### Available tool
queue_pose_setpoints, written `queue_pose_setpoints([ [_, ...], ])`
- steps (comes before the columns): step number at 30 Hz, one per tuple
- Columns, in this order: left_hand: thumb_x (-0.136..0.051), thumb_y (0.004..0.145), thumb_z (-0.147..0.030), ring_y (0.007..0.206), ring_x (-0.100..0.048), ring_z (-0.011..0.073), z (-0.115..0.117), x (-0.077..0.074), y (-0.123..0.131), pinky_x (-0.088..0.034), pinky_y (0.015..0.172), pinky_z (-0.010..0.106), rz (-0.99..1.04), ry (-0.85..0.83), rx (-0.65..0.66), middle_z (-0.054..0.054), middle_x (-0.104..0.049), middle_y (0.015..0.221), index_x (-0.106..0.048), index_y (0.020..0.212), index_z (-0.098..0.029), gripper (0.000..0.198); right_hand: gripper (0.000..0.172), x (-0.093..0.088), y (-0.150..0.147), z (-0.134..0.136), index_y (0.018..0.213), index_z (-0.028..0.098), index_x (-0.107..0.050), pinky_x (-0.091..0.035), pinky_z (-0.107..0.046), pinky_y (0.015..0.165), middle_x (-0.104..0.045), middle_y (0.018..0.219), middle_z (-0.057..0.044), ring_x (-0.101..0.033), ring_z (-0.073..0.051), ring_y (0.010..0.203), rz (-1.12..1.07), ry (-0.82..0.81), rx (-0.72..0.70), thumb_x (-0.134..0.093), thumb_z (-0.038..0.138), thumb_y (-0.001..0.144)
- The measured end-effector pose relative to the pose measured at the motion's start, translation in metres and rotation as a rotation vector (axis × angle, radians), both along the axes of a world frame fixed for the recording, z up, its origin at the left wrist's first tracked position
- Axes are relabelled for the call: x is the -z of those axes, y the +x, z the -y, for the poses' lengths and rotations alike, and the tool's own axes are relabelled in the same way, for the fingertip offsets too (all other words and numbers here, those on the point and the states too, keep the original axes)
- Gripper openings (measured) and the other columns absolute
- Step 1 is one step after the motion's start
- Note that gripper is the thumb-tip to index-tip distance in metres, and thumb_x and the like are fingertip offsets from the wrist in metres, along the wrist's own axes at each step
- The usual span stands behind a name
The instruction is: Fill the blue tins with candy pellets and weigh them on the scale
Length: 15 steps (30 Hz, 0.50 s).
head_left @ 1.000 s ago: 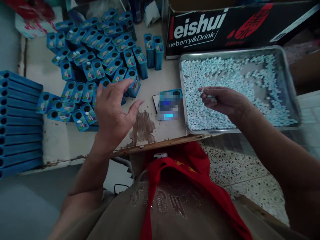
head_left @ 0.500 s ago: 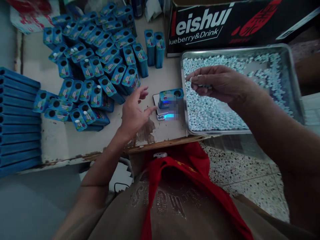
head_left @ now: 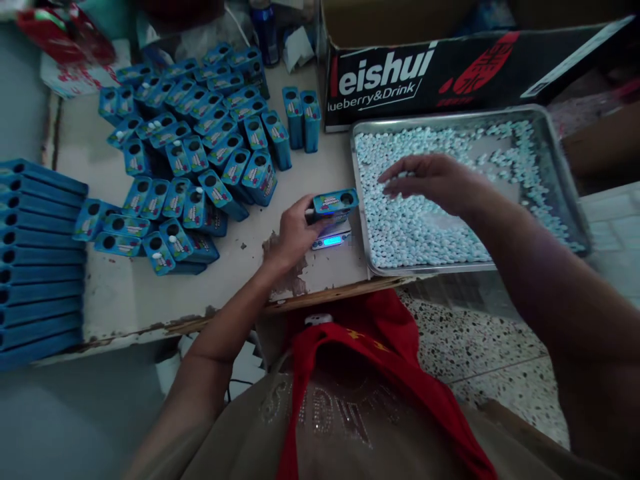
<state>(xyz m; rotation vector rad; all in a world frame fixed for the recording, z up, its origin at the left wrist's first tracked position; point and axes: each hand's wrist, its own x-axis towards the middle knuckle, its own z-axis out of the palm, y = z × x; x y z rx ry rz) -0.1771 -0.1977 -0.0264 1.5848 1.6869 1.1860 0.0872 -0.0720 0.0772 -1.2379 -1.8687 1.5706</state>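
My left hand (head_left: 295, 230) is closed around the near end of a small blue candy box (head_left: 334, 201) with a dark round hole in its top. The box is at a small digital scale (head_left: 333, 239) with a lit blue display; whether its base still touches the scale I cannot tell. My right hand (head_left: 430, 181) hovers over the metal tray (head_left: 361, 200) with its fingers stretched and a little apart, nothing visible in them. Small pale blue and white candies (head_left: 415, 233) cover much of the tray.
Many similar blue boxes (head_left: 205, 143) stand at the left, some with white candies on top. More boxes (head_left: 43, 267) are stacked at the far left edge. Behind the tray is a black carton (head_left: 385, 83). A blue can (head_left: 265, 33) stands at the back.
My left hand has moved right and taken hold of the box at the scale. My right hand, which held a few candies between its fingers, has opened over the tray. The view has shifted slightly.
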Motion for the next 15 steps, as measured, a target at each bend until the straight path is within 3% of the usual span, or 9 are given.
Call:
queue_pose_setpoints([
  [2,-0.087,0.092,-0.027,0.115,-0.074,0.0279,-0.011,-0.011,0.008,-0.061,0.106,0.042,-0.054,0.043,0.071,0.009,-0.079,0.125,-0.075,0.128,-0.023,0.038,0.022,0.020,0.014,0.005,0.094,0.024,-0.085,-0.058,-0.028,0.084,-0.080,0.108,-0.007,-0.070,-0.023,0.109,-0.006,0.102,0.105,-0.094,0.009,0.080],
  [4,-0.078,0.098,-0.024,0.123,-0.070,0.0300,-0.022,-0.034,0.020,-0.057,0.113,0.048,-0.217,0.112,0.154,0.009,-0.077,0.130,-0.076,0.131,-0.027,0.033,0.020,0.039,0.017,0.013,0.095,0.026,-0.083,-0.060,-0.031,0.091,-0.079,0.114,-0.005,-0.069,-0.025,0.118,-0.125,0.076,0.257,-0.096,0.019,0.082],
  [6,-0.066,0.105,-0.021,0.131,-0.066,0.0318,-0.032,-0.062,0.036,-0.049,0.122,0.054,-0.383,0.183,0.238,0.008,-0.076,0.131,-0.078,0.129,-0.030,0.028,0.015,0.053,0.011,0.020,0.097,0.025,-0.079,-0.062,-0.031,0.089,-0.078,0.104,-0.004,-0.071,-0.021,0.106,-0.316,-0.107,0.404,-0.089,0.035,0.093],
  [9,-0.059,0.109,-0.024,0.139,-0.060,0.0329,-0.044,-0.095,0.066,-0.039,0.130,0.059,-0.502,0.265,0.297,0.007,-0.075,0.129,-0.078,0.125,-0.033,0.027,0.025,0.063,-0.006,0.027,0.095,0.025,-0.069,-0.063,-0.029,0.078,-0.071,0.088,-0.001,-0.067,-0.017,0.082,-0.588,-0.523,0.547,-0.073,0.048,0.106],
  [11,-0.061,0.108,-0.023,0.139,-0.060,0.0328,-0.052,-0.101,0.080,-0.037,0.131,0.060,-0.540,0.285,0.328,0.006,-0.075,0.126,-0.079,0.121,-0.035,0.025,0.027,0.064,-0.013,0.029,0.096,0.027,-0.063,-0.064,-0.031,0.077,-0.069,0.085,-0.001,-0.066,-0.019,0.081,-0.736,-0.722,0.619,-0.064,0.049,0.111],
  [15,-0.061,0.106,-0.015,0.131,-0.064,0.0323,-0.063,-0.086,0.085,-0.038,0.129,0.061,-0.589,0.273,0.304,0.006,-0.076,0.125,-0.082,0.116,-0.037,0.032,0.030,0.067,-0.013,0.030,0.096,0.027,-0.056,-0.069,-0.036,0.081,-0.066,0.084,-0.004,-0.069,-0.022,0.087,-0.868,-0.898,0.772,-0.046,0.045,0.118],
])
